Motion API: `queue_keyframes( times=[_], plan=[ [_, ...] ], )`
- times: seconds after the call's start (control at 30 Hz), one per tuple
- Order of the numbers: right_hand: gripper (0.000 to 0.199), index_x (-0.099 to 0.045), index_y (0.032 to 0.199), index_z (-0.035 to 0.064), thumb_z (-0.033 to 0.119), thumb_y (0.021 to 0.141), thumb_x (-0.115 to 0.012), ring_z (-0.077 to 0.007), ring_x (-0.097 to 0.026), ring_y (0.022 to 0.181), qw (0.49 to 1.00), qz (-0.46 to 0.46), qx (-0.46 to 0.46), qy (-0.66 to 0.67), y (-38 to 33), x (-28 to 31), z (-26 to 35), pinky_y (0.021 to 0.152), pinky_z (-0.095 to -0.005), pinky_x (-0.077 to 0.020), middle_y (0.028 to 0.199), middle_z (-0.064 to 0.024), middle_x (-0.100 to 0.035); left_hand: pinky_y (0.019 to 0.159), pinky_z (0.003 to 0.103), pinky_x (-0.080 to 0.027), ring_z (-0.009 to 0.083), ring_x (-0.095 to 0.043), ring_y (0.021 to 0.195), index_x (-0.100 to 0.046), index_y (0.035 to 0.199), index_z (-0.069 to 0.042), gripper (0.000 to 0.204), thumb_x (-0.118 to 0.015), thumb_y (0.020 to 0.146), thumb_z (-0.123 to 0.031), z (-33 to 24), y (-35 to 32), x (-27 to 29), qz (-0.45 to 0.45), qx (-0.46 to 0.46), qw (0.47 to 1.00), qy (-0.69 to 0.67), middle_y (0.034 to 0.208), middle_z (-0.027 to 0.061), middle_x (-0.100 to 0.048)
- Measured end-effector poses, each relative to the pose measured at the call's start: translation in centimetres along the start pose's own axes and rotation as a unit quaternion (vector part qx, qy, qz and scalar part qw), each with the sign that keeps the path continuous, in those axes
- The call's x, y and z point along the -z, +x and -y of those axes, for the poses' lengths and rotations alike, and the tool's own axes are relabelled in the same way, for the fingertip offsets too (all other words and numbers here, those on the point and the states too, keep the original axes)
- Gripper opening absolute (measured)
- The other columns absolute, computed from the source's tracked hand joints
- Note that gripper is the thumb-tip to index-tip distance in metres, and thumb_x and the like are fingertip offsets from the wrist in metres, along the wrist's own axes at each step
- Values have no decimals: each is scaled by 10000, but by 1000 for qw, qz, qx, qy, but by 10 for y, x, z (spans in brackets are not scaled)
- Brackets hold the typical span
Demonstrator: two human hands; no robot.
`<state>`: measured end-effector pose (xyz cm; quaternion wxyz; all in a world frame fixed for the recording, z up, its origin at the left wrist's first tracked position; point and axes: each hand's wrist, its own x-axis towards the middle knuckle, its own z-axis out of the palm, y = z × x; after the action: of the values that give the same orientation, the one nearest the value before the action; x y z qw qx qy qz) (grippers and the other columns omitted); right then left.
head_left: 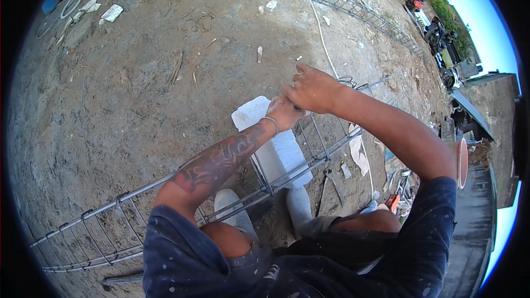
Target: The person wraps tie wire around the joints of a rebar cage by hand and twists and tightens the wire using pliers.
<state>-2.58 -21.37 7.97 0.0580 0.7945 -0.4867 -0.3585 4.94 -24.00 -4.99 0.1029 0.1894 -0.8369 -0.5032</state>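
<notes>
A long rebar cage [110, 226] lies across the dirt from lower left to upper right, resting on a white concrete block [276, 152]. My left hand [286, 111], with a bracelet at the wrist, is up at the cage's top bar above the block. My right hand [312, 88] lies over it, fingers curled, and the two hands touch. Whatever is between the fingers is hidden. My knees and grey boots [300, 204] are just below the cage.
A second rebar cage [353, 8] lies at the far top right. White rubble [112, 12] and a coiled hose [72, 3] sit at the top left. An orange tool [392, 201] and scraps lie at my right. Parked motorbikes [439, 30] stand beyond.
</notes>
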Motion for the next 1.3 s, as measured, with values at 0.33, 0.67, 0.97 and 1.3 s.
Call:
queue_keyframes(
  times=[0.33, 0.67, 0.97, 1.3],
  plan=[
    [147, -539, 863, 46, 138, 762, -595, -279, -575, 873, 874, -380, -166, 254, -54, 5, 15, 765, -380, -458, 868, -115, -593, 744, 453, -442, 391, -567, 842, -624, 823, -27, 258, -523, 802, -264, -16, -12, 10, -100, 18, 992, -71, 848, 212, -607],
    [151, -596, 846, 39, 163, 765, -624, -293, -567, 796, 867, -287, -223, 340, -53, -98, 42, 704, -380, -472, 775, -104, -582, 646, 334, -491, 253, -639, 674, -559, 771, 97, 248, -485, 836, -131, 3, 0, -2, -88, -12, 990, -110, 720, 197, -627],
    [114, -596, 791, 73, 185, 776, -606, -252, -577, 751, 839, -364, -215, 343, -54, -109, 42, 635, -352, -481, 730, -74, -596, 635, 297, -540, 240, -649, 729, -503, 805, 100, 223, -425, 892, -91, 2, -1, -3, -62, 79, 972, -213, 806, 195, -625],
    [101, -602, 758, 79, 161, 738, -656, -237, -578, 742, 778, -438, -210, 399, -44, -117, 41, 597, -346, -489, 735, -56, -602, 675, 312, -492, 206, -632, 752, -566, 877, 58, 214, -517, 844, -147, -17, -11, 23, -32, 98, 984, -142, 804, 166, -637]
  ],
)
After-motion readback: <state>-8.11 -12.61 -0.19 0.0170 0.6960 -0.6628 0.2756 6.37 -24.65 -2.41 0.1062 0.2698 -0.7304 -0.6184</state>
